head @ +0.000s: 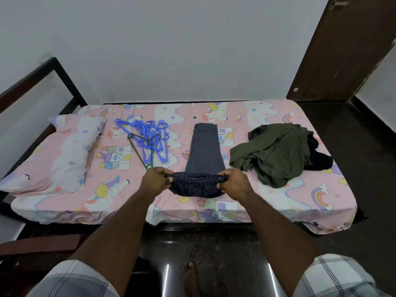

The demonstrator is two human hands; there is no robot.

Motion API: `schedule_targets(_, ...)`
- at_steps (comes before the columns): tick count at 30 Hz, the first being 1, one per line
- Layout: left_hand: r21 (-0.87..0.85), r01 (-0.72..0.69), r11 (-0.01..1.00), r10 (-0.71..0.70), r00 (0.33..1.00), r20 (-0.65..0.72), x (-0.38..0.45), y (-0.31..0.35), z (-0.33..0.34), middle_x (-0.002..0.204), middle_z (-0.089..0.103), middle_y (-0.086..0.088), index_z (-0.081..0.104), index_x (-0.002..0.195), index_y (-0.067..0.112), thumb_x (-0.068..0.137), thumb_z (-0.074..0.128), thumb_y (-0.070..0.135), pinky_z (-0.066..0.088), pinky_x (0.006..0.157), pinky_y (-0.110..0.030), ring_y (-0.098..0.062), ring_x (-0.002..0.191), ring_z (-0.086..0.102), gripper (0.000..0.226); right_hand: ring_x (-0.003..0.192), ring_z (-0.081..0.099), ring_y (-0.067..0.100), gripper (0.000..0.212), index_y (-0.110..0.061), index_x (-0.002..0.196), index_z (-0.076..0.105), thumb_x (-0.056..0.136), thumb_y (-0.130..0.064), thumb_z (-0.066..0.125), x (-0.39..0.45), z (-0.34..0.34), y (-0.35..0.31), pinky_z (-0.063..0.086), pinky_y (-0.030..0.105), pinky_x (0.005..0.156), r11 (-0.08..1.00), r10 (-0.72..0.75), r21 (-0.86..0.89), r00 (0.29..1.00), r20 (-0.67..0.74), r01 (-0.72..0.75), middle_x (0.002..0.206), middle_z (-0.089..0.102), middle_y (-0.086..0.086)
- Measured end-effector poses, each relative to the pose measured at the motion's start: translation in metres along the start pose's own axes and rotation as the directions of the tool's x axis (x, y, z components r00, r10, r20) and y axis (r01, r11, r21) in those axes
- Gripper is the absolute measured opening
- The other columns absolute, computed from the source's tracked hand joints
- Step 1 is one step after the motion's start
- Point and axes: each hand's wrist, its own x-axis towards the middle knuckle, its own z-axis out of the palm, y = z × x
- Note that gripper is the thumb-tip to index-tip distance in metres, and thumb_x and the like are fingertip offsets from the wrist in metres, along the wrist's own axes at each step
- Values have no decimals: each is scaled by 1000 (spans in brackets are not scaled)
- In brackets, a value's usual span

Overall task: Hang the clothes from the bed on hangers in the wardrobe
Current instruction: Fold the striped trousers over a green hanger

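Dark striped trousers (204,151) lie lengthwise on the bed (278,202), legs pointing toward the wall. My left hand (155,179) grips the waistband at its left end and my right hand (233,181) grips it at the right end, lifting the waist slightly off the sheet. A heap of blue plastic hangers (147,136) with one green hanger (141,151) lies left of the trousers. A crumpled olive-green garment (272,155) sits to the right, with a dark garment (319,159) partly under it.
A pillow (55,155) in the same pink printed cover lies at the bed's left end by the dark bed frame (62,76). A dark wooden door (334,50) stands at the back right. A dark wooden chair (32,247) is at the lower left.
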Motion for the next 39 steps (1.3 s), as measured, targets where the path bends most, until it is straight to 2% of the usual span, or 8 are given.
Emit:
schedule_targets(5,-24,4,1000,-4,1000,23,36,7,6,91,67,-18,69,91,6,88,67,-8,59,87,-40,-26,84,66,15,51,56,13,25,-24,77,68,77,1,75,35,0,-3,49,30,56,999,37,31,999,-16,-36,60,63,-6)
schedule_targets(8,-39,11,999,-10,999,41,62,13,9,91,67,-16,67,92,6,90,64,-10,59,80,-32,-24,83,65,17,65,67,19,20,-18,85,71,78,0,76,62,3,-3,61,39,68,998,47,49,998,-48,-45,75,71,2)
schedule_targets(11,-44,17,999,-14,998,67,89,16,12,87,67,-14,67,90,9,90,63,-11,58,74,-26,-20,79,64,19,75,71,25,21,-20,88,68,81,-2,76,85,8,-2,62,43,73,994,86,69,994,-62,-82,80,72,3)
schedule_targets(18,-18,33,999,-31,993,114,156,27,20,94,68,-19,68,93,7,89,64,-10,58,73,-27,-23,81,65,18,73,63,15,23,-23,89,67,82,-3,76,140,6,-8,50,28,67,991,119,67,990,-76,-114,84,72,-2)
schedule_targets(24,-4,31,1000,-30,990,140,223,47,38,95,67,-18,67,93,7,90,63,-9,58,66,-22,-23,82,65,18,67,62,13,24,-27,83,66,82,-4,74,208,-6,-10,50,27,66,992,126,33,988,-89,-123,79,72,-1)
schedule_targets(28,17,39,999,-40,991,125,276,61,57,91,66,-15,66,92,8,90,63,-10,57,68,-25,-23,79,65,18,77,66,14,18,-21,94,70,83,-6,74,270,-14,-6,49,23,67,992,128,24,987,-93,-126,87,73,-2)
schedule_targets(32,40,70,997,-74,993,92,334,68,79,90,67,-16,67,88,11,89,65,-10,57,71,-30,-26,80,65,21,88,68,16,23,-17,104,71,84,-7,74,337,-23,3,56,29,79,990,141,13,988,-66,-140,96,74,-1)
schedule_targets(39,58,74,996,-77,996,44,442,73,109,88,69,-8,70,92,15,89,68,-4,59,83,-39,-24,82,67,19,93,65,20,23,-15,109,72,87,-11,74,453,-26,18,50,26,84,990,116,-76,992,-47,-119,100,72,1)
